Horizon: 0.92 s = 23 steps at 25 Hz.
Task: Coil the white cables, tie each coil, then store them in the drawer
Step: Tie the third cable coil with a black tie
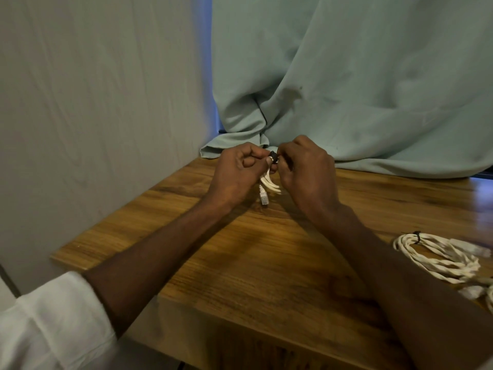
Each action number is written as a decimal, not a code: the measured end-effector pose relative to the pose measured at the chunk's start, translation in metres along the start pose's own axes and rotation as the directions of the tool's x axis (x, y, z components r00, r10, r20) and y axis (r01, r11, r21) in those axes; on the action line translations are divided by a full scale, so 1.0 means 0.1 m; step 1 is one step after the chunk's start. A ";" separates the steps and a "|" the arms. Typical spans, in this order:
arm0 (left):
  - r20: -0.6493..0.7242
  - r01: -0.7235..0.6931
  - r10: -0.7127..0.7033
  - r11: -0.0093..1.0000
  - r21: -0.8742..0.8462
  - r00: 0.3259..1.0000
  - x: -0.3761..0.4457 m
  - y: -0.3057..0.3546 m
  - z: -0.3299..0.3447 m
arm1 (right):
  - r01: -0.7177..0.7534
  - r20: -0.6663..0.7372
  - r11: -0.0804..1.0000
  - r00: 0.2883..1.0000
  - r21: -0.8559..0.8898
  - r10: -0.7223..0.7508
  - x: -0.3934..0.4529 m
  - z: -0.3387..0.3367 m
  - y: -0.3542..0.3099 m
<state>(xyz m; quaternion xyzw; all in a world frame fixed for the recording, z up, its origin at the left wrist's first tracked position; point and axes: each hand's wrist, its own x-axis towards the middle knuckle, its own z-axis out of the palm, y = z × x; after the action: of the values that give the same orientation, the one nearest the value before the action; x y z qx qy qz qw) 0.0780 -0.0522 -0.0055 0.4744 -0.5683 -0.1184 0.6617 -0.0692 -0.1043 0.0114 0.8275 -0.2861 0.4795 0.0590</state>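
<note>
Together both hands [269,166] pinch a black tie [273,157] around the white cable coil [269,184].

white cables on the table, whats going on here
A person holds a small white cable coil above the wooden table; both hands, left and right, pinch a black tie at its top. Another coil, already tied, lies at the table's right edge. No drawer is in view.

A white sleeve [48,324] covers the left arm, rolled back well behind the left hand [234,172]. The right forearm behind the right hand [306,172] is bare. Both hands are bare, without rings or watch.
</note>
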 end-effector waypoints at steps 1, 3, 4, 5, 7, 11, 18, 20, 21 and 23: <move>0.004 -0.012 0.012 1.000 0.011 1.000 0.00 0.00 0.00 | 0.024 0.013 1.000 1.000 -0.005 -0.024 0.01 -0.01 0.00; 0.013 -0.025 0.024 0.999 0.034 1.000 -0.02 0.01 -0.01 | 0.039 0.030 0.999 0.999 -0.019 -0.039 0.02 -0.01 0.00; 0.012 -0.024 0.024 0.999 0.034 1.000 -0.02 0.01 -0.01 | 0.026 0.023 1.000 0.999 -0.017 -0.025 0.03 0.00 0.00; 0.005 -0.015 0.015 1.000 0.026 1.000 -0.02 0.00 -0.01 | -0.005 0.011 1.000 1.000 0.001 0.005 0.03 0.01 -0.01; -0.026 0.025 -0.024 1.000 0.011 0.999 -0.01 -0.01 -0.01 | -0.093 -0.005 0.993 0.996 0.075 0.093 0.02 0.02 -0.05; -0.024 0.087 -0.087 0.996 -0.019 0.996 -0.01 -0.01 0.00 | -0.250 -0.040 0.935 0.962 0.253 0.269 0.01 0.03 -0.10; 0.026 0.016 -0.018 0.997 0.077 1.000 -0.03 0.00 0.03 | -0.246 -0.046 0.957 0.966 0.150 0.256 0.00 -0.02 -0.16; 0.041 -0.029 0.025 0.995 0.097 0.999 -0.04 0.00 0.02 | -0.167 -0.001 0.982 0.986 0.089 0.168 0.00 -0.05 -0.14; 0.049 -0.048 0.043 0.993 0.111 0.998 -0.05 0.00 0.02 | -0.132 0.013 0.989 0.991 0.059 0.132 0.00 -0.07 -0.14; 0.058 -0.074 0.067 0.988 0.138 0.996 -0.05 -0.01 0.02 | -0.032 0.019 0.999 0.999 0.011 0.032 -0.02 -0.07 -0.12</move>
<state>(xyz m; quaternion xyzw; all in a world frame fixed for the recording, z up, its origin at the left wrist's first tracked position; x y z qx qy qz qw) 0.0754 -0.0501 -0.0090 0.4959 -0.6092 -0.0675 0.6151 -0.0684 -0.0907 0.0159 0.8276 -0.2971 0.4741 0.0439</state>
